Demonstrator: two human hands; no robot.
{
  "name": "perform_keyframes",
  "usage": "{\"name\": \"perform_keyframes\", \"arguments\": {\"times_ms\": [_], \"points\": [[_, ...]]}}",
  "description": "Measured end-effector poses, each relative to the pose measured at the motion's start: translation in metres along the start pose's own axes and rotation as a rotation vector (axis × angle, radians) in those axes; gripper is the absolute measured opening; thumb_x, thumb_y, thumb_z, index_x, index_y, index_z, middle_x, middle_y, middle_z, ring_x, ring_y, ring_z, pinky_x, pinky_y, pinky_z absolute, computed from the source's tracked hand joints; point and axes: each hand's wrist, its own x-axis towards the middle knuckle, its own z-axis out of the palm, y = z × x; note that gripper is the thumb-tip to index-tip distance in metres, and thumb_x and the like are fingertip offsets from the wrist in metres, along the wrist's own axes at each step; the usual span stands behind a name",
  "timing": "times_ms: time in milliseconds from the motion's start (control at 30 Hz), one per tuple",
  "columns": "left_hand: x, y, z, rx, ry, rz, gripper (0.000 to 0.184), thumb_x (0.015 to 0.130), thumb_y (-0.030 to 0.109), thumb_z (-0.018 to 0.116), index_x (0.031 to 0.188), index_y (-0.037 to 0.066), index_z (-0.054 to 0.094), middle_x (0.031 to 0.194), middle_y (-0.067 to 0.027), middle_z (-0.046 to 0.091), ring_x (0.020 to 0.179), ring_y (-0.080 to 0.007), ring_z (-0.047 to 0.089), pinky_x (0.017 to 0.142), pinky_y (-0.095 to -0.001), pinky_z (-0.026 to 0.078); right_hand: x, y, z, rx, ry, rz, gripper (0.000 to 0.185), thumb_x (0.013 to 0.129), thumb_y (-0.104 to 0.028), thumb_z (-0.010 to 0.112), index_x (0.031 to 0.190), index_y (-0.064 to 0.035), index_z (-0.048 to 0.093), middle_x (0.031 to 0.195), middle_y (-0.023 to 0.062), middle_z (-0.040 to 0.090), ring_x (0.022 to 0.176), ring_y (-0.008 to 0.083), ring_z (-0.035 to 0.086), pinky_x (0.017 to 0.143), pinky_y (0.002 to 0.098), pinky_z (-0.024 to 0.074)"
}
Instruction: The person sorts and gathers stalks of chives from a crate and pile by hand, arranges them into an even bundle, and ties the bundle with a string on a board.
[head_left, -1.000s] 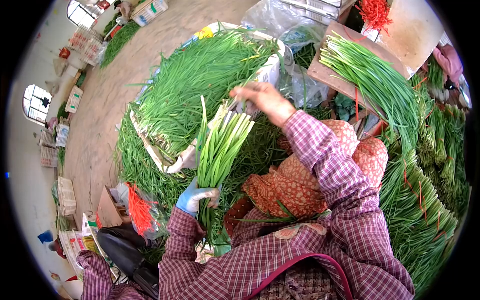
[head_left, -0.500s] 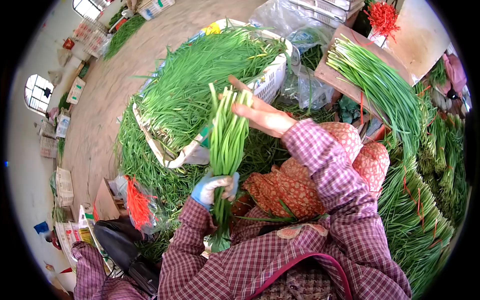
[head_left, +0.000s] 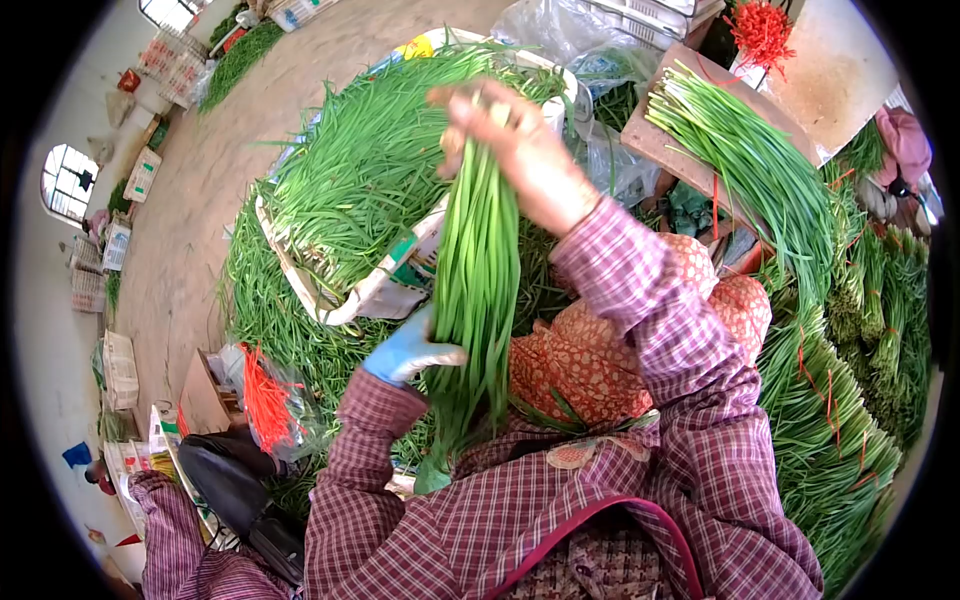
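A bunch of garlic chives [head_left: 477,270] hangs upright in front of my chest, pale stem ends at the top and leaves fanning downward. My right hand [head_left: 530,150], bare and slightly blurred, is closed round the stem ends. Lower down, my left hand [head_left: 408,350] in a blue and white glove cups the bunch loosely from the side. Its thumb lies at the front, while the other fingers are hidden behind the leaves. Just beyond the bunch stands a white plastic basket [head_left: 292,262] heaped with loose chives [head_left: 380,160].
Chives [head_left: 740,170] lie on a board [head_left: 640,130] at the right. Tied bundles [head_left: 830,430] are stacked below it. Red ties [head_left: 265,395] sit in a plastic bag at the left, with more red ties [head_left: 762,35] at the upper right. Another person's sleeve [head_left: 170,530] shows lower left.
My right hand has moved from beside the stem tips to wrap over them, and the bunch's top has risen. My left hand's grip has loosened, its thumb now extended, and the leaves spread wider.
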Motion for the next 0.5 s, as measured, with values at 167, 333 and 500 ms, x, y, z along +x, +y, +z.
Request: {"name": "perform_keyframes", "arguments": {"times_ms": [167, 333, 500], "points": [[-0.038, 0.049, -0.064, 0.163, 0.28, 0.251, 0.117, 0.062, 0.062, 0.076, 0.146, 0.001, 0.02, 0.145, -0.0219, 0.031, 0.131, -0.0339, 0.038, 0.109, -0.0494, 0.029, 0.03, -0.059, -0.042, 0.007, 0.058, -0.279, 0.038, 0.092, -0.027, 0.06, 0.121, -0.0042, 0.054, 0.077, 0.0039, 0.065, 0.069, 0.0123, 0.067, 0.063, 0.0278, 0.0574], [-0.037, 0.135, -0.068, 0.313, 0.577, 0.699, 0.1, 0.071, 0.056, 0.073, 0.141, -0.004, 0.032, 0.136, -0.0244, 0.046, 0.128, -0.0341, 0.044, 0.108, -0.0495, 0.032, 0.023, -0.035, -0.019, -0.461, -0.026, -0.194, 0.035, 0.092, -0.031, 0.06, 0.117, -0.0077, 0.061, 0.07, -0.0007, 0.062, 0.063, 0.008, 0.061, 0.067, 0.0266, 0.0531], [0.036, 0.167, -0.026, 0.267, 0.229, 0.825, 0.098, 0.074, 0.056, 0.07, 0.144, 0.001, 0.028, 0.14, -0.0177, 0.043, 0.129, -0.0327, 0.042, 0.11, -0.0468, 0.029, 0.026, -0.04, 0.014, -0.28, -0.062, -0.039, 0.035, 0.09, -0.025, 0.063, 0.119, -0.0039, 0.06, 0.083, 0.0038, 0.068, 0.069, 0.0112, 0.064, 0.071, 0.0243, 0.0539]]}}
